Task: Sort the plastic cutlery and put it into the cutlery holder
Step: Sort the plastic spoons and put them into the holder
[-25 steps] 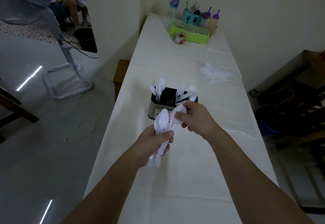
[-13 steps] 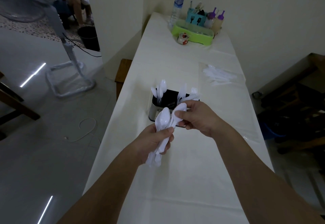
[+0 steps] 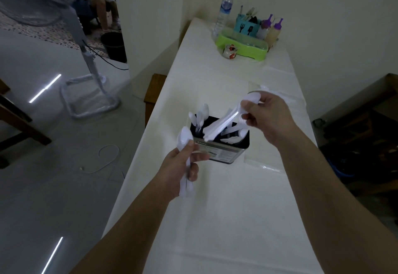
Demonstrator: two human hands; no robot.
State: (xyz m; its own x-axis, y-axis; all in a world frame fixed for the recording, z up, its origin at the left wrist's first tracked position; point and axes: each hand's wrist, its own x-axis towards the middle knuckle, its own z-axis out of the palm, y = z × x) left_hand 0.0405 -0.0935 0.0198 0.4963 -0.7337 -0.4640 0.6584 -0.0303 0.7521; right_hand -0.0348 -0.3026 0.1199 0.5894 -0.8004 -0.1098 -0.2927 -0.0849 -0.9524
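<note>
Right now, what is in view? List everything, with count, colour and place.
Holder: one, black with a labelled front, mid-table, white cutlery standing in it.
Loose cutlery: white pile, count unclear, beyond the right hand.
Table: one, white cloth.
Bottle: one, clear with blue cap, far end.
Tray: one, green, far end.
Teal caddy: one, behind the tray.
Sauce bottles: two, purple caps, far right.
Fan: one, grey, on the floor at left.
Bucket: one, dark, in the doorway.
Left hand: grips white spoons.
Right hand: holds a white bundle over the holder.
</note>
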